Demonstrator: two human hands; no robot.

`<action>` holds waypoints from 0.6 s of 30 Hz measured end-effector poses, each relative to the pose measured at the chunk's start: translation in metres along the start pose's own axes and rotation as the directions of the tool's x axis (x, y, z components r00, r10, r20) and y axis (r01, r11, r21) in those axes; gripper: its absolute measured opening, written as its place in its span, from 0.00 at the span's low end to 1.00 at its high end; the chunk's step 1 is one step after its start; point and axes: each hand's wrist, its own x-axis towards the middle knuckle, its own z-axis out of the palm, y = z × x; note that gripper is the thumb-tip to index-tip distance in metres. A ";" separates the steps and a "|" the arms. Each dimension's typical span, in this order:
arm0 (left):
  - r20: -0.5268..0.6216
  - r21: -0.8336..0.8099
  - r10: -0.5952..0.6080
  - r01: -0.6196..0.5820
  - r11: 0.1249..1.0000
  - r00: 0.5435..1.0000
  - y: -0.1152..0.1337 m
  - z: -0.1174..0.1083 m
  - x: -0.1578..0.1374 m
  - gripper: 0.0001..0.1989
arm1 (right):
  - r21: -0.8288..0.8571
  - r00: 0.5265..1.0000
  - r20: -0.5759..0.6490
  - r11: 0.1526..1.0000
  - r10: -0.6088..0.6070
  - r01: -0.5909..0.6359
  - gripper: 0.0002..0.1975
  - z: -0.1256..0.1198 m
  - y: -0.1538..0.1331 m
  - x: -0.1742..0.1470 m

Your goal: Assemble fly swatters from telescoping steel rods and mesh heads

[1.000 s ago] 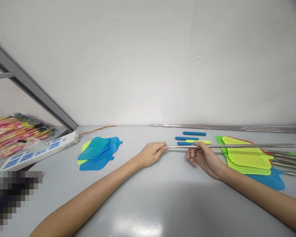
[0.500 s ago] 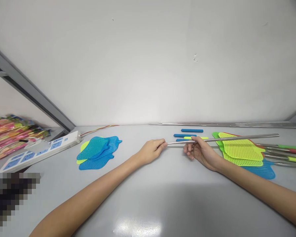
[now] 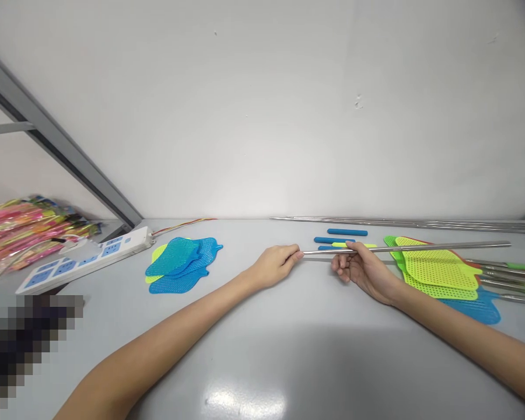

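Observation:
A shiny metal telescopic rod (image 3: 437, 247) stretches sideways above the table, its thin end to the left. My left hand (image 3: 276, 265) is closed on that thin end, fingers wrapped over it. My right hand (image 3: 367, 271) grips the rod farther right between thumb and fingers, palm partly upward, the other fingers curled. Behind the right hand lie blue grip sleeves (image 3: 347, 232) and a yellow one (image 3: 339, 245). Under the rod's thick end rest yellow perforated fly swatter heads (image 3: 441, 271), over a blue swatter head (image 3: 476, 308).
Blue swatter heads (image 3: 179, 280) are stacked on the left. A white power strip (image 3: 87, 259) stands beyond them, near packaged colourful items (image 3: 26, 233). Several thin metal rods (image 3: 376, 223) lie along the wall. Assembled swatter handles (image 3: 516, 274) reach the right edge. A metal frame bar (image 3: 70, 149) slants at left.
The view has shifted slightly, so most things sit a little farther right in the picture. Both hands keep their hold on the rod, with hardly any movement relative to the table.

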 end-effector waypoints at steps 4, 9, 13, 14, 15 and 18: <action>-0.002 -0.003 -0.009 0.009 1.000 1.000 0.000 0.000 0.000 0.17 | -0.009 1.000 0.001 1.000 0.007 -0.007 0.18 0.000 -0.001 0.000; -0.004 0.013 0.003 -0.003 1.000 1.000 -0.001 0.002 0.000 0.16 | -0.036 1.000 -0.011 0.999 0.018 -0.018 0.19 -0.001 0.000 0.000; -0.011 0.022 0.023 -0.023 0.999 1.000 -0.004 0.003 0.000 0.16 | -0.048 0.999 0.005 0.998 0.034 -0.034 0.20 -0.001 -0.001 -0.001; -0.011 0.022 0.019 -0.019 1.000 1.000 -0.005 0.003 0.000 0.16 | -0.053 0.999 0.025 0.998 0.046 -0.044 0.19 -0.001 -0.002 -0.002; -0.011 0.023 0.012 -0.012 1.000 1.000 -0.006 0.003 0.000 0.16 | -0.060 0.997 0.049 0.997 0.059 -0.056 0.19 -0.001 -0.003 -0.002; -0.010 0.026 -0.009 0.009 1.000 1.000 -0.008 0.002 -0.001 0.16 | -0.065 0.989 0.104 0.993 0.106 -0.099 0.18 -0.001 -0.005 -0.002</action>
